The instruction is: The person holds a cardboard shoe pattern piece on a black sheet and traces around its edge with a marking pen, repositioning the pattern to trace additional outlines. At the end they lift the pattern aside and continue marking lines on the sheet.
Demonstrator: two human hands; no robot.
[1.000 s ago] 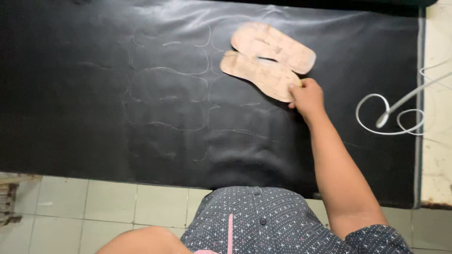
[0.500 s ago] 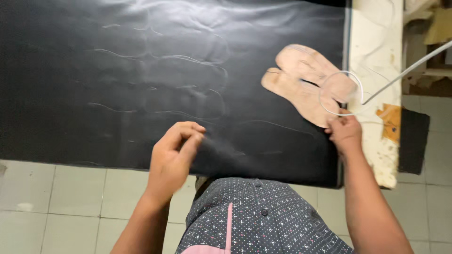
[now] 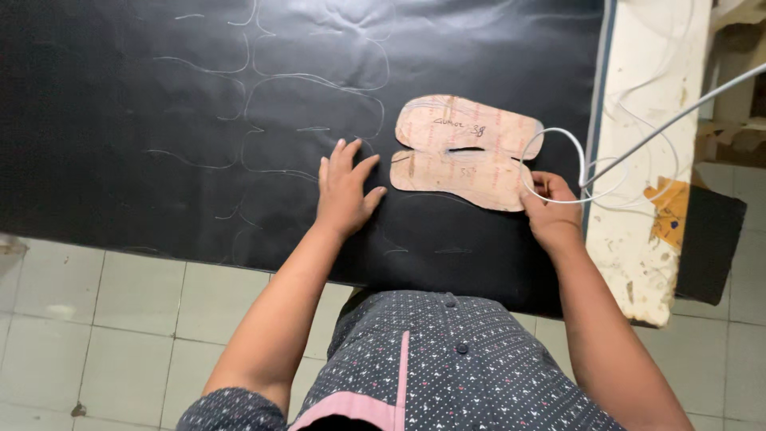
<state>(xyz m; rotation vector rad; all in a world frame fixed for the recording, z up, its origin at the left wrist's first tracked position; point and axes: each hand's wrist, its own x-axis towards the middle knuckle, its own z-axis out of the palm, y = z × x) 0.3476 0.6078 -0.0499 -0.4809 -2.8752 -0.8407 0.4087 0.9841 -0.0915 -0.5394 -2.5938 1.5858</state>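
A tan cardboard shoe-sole template (image 3: 467, 152) lies flat on a large black sheet (image 3: 159, 96) marked with traced white outlines. My left hand (image 3: 345, 190) rests palm down on the black sheet, fingers spread, just left of the template. My right hand (image 3: 549, 209) pinches the template's right edge, with a loop of white cord (image 3: 586, 172) lying over its fingers.
The black sheet covers a table whose worn white edge (image 3: 650, 160) shows on the right. The white cord runs off to the upper right. Pale floor tiles (image 3: 120, 319) lie below the table's near edge. A dark flat piece (image 3: 710, 239) sits at the far right.
My left hand came down from the air onto the black sheet beside the template. The template lies more level, and my right hand has stayed on its right edge.
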